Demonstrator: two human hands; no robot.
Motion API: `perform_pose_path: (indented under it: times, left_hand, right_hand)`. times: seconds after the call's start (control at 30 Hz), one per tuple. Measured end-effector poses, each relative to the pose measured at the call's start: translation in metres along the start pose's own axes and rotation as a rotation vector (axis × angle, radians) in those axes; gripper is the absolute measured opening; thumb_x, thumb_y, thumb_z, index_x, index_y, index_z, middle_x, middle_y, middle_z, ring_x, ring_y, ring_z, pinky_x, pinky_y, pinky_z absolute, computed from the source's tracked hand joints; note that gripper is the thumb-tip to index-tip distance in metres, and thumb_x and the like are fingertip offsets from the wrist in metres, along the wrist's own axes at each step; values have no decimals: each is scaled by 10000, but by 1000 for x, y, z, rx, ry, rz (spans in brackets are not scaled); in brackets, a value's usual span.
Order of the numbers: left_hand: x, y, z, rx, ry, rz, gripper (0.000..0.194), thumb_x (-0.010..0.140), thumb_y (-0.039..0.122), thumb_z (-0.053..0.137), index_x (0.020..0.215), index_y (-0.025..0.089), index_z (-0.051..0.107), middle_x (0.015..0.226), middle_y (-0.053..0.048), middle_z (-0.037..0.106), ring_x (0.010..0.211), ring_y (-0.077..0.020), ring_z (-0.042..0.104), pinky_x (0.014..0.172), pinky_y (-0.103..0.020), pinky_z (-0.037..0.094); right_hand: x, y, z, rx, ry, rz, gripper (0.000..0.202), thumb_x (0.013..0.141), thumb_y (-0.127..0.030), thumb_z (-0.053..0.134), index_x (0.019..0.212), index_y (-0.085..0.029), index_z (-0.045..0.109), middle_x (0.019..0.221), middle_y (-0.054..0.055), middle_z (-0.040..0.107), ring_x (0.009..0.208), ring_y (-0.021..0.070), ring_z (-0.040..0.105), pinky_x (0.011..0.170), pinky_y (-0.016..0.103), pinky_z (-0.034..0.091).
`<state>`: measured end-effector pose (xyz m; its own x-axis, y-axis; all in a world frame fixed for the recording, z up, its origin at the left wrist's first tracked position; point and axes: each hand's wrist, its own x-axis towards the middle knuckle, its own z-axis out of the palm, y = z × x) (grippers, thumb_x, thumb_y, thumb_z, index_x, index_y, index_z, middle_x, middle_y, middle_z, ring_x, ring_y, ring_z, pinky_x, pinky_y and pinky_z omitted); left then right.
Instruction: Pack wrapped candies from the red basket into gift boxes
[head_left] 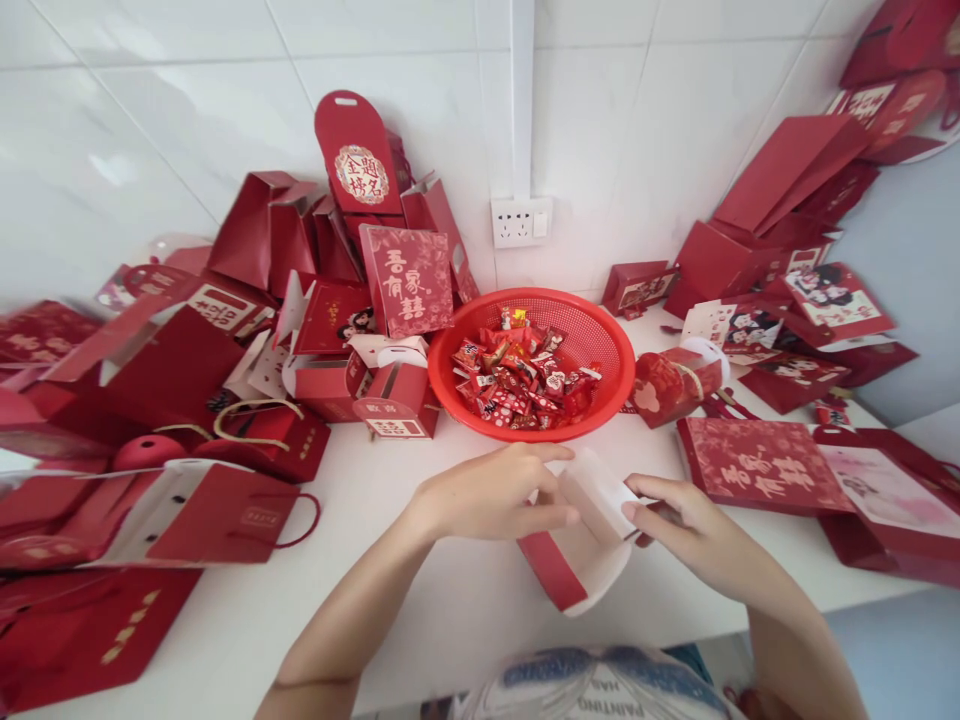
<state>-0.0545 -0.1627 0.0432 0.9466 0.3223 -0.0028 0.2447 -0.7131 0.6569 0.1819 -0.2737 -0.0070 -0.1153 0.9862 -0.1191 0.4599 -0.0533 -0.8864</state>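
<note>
Between my hands, above the near part of the table, is a small red paper gift box (555,568) with a white inside, tilted and unfolded at the top. My left hand (504,492) reaches across its left side, the fingers bent around the edge and pressing a white flap. At the right side, my right hand (679,515) pinches another white flap (600,490) between thumb and fingers. Just beyond the box stands a red plastic basket (433,385) holding many wrapped candies (525,375).
Red gift boxes (397,400) and bags (217,515) crowd the left side of the white table (375,610). More red boxes (765,465) lie on the right. A white tiled wall with a socket (517,222) rises behind the basket.
</note>
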Motion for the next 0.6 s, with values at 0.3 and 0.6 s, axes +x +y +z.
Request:
perform_pose_path:
  times: [0.3,0.6]
  left_hand:
    - [-21,-16,-7,-93,-50,-66,270,788,248,799,1045,206,728,1436,-124,617,1418,-271,502,1066,-317,458]
    - [-71,-44,18,-325,22,-384,857,711,310,864,1482,302,489,1449,-86,591,1198,-256,640,1053,-395,502]
  right_hand:
    - [1,15,3,287,-73,48,390,909,-572,606,944,-186,646,927,59,697,817,208,708,711,330,622]
    - [2,33,14,204,-2,50,374,893,-529,620,1082,-207,600,894,43,687,761,203,704,708,339,574]
